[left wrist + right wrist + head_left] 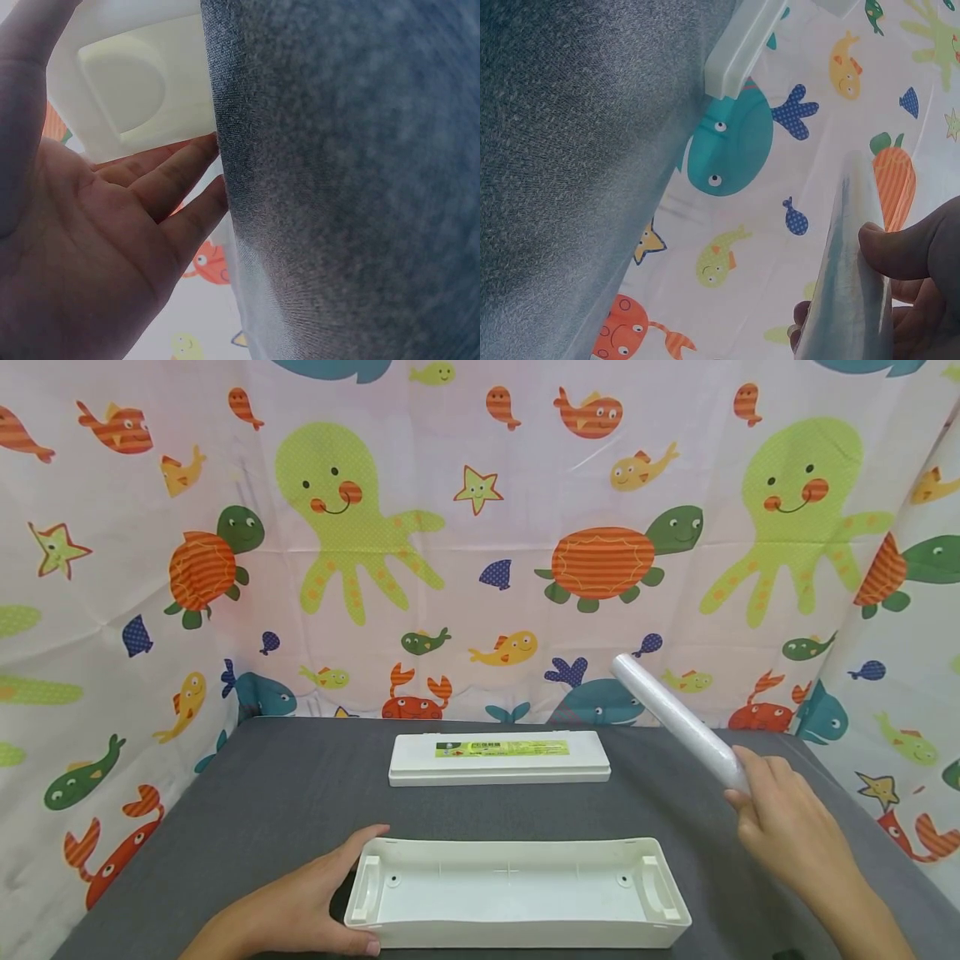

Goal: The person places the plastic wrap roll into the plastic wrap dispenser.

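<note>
My right hand (795,835) grips the lower end of a roll of plastic wrap (678,722), tilted up to the left above the table. In the right wrist view the thumb lies along the roll (847,277). My left hand (300,897) holds the left end of an open white plastic box (517,933), thumb at its front corner and fingers at its back corner. The box has slotted holders inside at both ends. In the left wrist view its end wall (157,82) shows beside the fingers.
Behind the box lies a long white lid (498,768) with a green and yellow label. Everything stands on a dark grey table cloth (315,777). A curtain (480,610) printed with sea animals encloses the back and sides. A small dark object (787,954) shows at the front edge.
</note>
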The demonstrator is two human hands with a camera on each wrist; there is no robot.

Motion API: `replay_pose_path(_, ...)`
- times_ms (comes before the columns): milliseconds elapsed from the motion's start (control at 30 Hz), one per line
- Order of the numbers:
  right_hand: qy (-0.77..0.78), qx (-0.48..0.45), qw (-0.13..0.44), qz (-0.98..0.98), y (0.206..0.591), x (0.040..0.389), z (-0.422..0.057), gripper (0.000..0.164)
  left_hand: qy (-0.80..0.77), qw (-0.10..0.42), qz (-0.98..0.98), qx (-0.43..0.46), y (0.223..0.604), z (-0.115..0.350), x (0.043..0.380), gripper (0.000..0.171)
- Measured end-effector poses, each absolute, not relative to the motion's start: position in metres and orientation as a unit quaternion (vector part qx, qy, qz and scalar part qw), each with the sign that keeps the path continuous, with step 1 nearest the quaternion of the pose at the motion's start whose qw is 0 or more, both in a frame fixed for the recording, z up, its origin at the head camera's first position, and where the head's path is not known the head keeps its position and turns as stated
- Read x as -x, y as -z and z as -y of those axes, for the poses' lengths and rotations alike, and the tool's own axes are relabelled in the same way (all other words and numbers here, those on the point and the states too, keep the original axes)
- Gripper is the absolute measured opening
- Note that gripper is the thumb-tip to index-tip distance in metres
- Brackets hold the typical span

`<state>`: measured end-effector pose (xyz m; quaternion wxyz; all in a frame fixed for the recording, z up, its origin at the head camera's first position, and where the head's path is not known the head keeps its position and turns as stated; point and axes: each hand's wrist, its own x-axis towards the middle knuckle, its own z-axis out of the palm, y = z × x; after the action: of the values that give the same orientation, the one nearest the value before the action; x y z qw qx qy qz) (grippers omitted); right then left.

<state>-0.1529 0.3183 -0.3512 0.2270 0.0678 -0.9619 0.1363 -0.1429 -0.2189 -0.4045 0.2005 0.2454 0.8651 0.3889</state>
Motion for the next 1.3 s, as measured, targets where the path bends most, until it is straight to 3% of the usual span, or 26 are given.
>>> replay_pose_path(1300,-0.111,-0.124,0.292,0.942,0.3449,0.1471,-0.3096,0.067,-0.386,0.194,-0.865,-0.254,0.4056,0.2192,0.1428,0.111)
